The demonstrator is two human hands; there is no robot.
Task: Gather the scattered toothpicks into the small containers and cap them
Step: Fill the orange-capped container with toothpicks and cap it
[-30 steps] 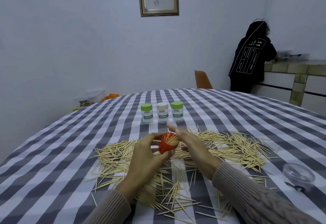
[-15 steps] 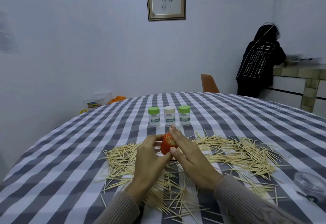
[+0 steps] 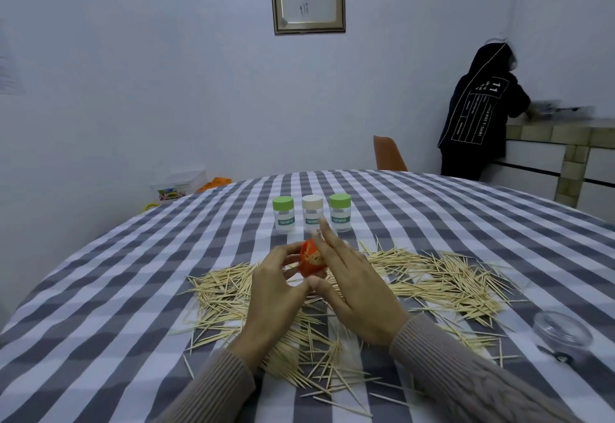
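The left hand (image 3: 273, 293) holds a red cup (image 3: 311, 258) up above the table (image 3: 100, 289), with its fingers and thumb curled around it. The cup is tipped, and toothpick ends show in its open mouth. The right hand (image 3: 352, 289) is at the mouth of the cup. Its fingers are out straight, and they look like they are patting the sticks in. Its thumb sits under the cup.

Past the fingertips stand 3 jars (image 3: 311, 214) in a row. 2 have green caps and the middle 1 has a pale cap. All 3 are capped. I cannot tell how full they are.

Under and around both hands lies a big pile of toothpicks (image 3: 432, 276), spread left and right on the cloth. A clear lid (image 3: 562, 332) lies far out to the right of the right hand.

So the job is far from done, I think. The red cup needs a cap, and most of the sticks are not picked up.
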